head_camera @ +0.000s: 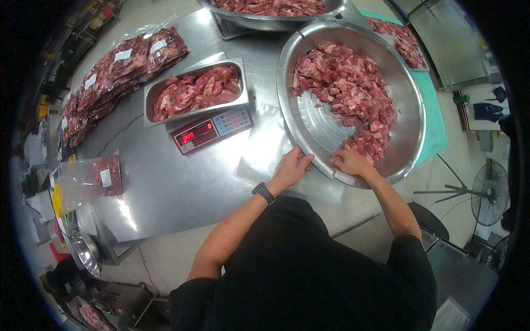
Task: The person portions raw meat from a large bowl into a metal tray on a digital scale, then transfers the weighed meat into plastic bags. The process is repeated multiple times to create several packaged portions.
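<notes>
A large round metal basin (408, 124) holds chunks of raw red meat (352, 82), heaped towards its far and right sides. My left hand (295, 165) is at the basin's near left rim, thumb and fingers close around the edge; whether it grips the rim is unclear. Inside the near wall, my right hand (350, 162) touches or nearly touches the meat with curled fingers; what they hold is hidden. To the left, a rectangular steel pan (245, 89) of meat pieces rests on a digital scale (213, 129) with a lit red display.
Labelled clear bags of meat (124, 62) lie stacked at the steel table's (165, 178) far left. One more bag (108, 176) lies near the left edge. Another meat basin (273, 18) stands at the back. Beyond the large basin, a green sheet (432, 111) carries more meat.
</notes>
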The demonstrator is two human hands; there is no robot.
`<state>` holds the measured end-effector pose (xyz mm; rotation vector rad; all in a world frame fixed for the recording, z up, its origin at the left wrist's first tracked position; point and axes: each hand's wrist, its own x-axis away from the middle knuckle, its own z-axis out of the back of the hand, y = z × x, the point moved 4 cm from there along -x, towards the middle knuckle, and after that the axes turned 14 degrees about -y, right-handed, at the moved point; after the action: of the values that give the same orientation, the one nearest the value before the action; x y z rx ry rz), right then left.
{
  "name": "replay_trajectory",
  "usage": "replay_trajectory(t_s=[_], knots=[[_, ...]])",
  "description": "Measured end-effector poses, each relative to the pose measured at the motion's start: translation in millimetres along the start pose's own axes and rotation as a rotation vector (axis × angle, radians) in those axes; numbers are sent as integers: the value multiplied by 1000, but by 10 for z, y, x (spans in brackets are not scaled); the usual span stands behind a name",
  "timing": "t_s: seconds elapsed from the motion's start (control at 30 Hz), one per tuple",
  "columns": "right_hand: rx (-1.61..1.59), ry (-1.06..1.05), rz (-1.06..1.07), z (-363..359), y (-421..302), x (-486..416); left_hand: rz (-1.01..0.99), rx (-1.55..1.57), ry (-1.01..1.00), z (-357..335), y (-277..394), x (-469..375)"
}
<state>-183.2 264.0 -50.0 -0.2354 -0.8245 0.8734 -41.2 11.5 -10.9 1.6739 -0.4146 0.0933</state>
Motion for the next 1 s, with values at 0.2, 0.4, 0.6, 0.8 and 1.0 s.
replay_trajectory(t_s=[0.2,0.4,0.6,0.8,1.0], knots=[[-1129,-148,-34,475,-812,-365,-29,2,23,22,71,3],[-698,719,485,1880,-2284,-1277,-9,-70,23,30,65,19],[-185,730,644,1833,-3051,-2149,-53,-53,36,19,33,-14],[-23,624,92,1491,-1162,-1617,-50,-16,55,9,0,-19],[272,-430,-456,380,273,-326,-70,21,32,19,23,-1]])
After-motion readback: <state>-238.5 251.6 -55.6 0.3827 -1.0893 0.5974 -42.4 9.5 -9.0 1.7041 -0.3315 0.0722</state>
